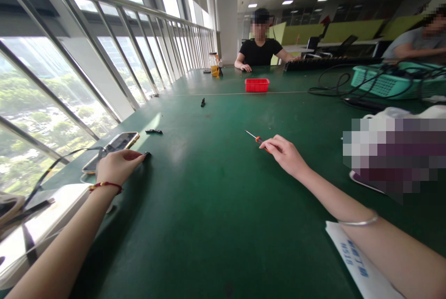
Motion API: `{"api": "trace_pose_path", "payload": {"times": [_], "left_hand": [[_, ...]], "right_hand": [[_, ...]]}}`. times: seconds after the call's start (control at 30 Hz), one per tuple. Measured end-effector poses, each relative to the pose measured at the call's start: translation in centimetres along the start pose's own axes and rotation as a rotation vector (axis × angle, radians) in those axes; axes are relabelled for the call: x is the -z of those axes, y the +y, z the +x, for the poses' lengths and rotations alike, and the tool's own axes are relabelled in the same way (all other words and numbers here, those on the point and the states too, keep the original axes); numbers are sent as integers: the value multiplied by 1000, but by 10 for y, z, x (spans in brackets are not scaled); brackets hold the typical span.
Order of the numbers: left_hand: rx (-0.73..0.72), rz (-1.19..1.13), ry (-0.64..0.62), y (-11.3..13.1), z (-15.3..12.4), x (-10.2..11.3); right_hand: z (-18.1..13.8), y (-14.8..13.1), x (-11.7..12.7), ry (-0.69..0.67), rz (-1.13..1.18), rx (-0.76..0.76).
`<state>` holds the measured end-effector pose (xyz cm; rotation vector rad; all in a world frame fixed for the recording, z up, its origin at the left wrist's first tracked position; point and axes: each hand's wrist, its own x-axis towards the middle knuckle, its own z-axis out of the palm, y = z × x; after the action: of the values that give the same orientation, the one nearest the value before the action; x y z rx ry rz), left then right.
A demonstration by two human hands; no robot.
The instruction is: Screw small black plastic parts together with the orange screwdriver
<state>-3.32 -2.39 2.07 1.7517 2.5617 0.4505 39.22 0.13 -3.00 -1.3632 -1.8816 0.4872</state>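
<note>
On the left of the green table (pixel 195 206), my left hand (pixel 118 165) pinches a small black part (pixel 147 154), too small to name, at its fingertips. A phone (pixel 121 142) in a yellowish case lies just behind that hand. Slightly beyond it rests a black piece (pixel 154 131), and farther off a second, smaller black piece (pixel 202 102). At the right, my right hand (pixel 283 154) is closed around the orange and black handle of a screwdriver (pixel 258 140). Its thin shaft points away and to the left, above or on the table; I cannot tell which.
A red basket (pixel 257 85) stands toward the far side, near a seated person (pixel 260 48). A jar (pixel 213 64) is at the far left. Cables lie around a teal basket (pixel 379 83) on the right. A printed white bag (pixel 351 257) lies under my right forearm. Metal railing (pixel 114 76) borders the left.
</note>
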Motion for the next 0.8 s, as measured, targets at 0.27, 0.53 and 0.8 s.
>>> {"api": "trace_pose_path", "payload": {"times": [0.27,0.53,0.8], "left_hand": [[25,2,-15,0,0,-3],[-98,-135,-60,24,-10,-11],[-584,-441,-229,125,-40,-51]], "right_hand": [[0,-1,0,-3,0,-7],[0,1,-3,61,-52,86],[-2,-6,-1,168,87,119]]}}
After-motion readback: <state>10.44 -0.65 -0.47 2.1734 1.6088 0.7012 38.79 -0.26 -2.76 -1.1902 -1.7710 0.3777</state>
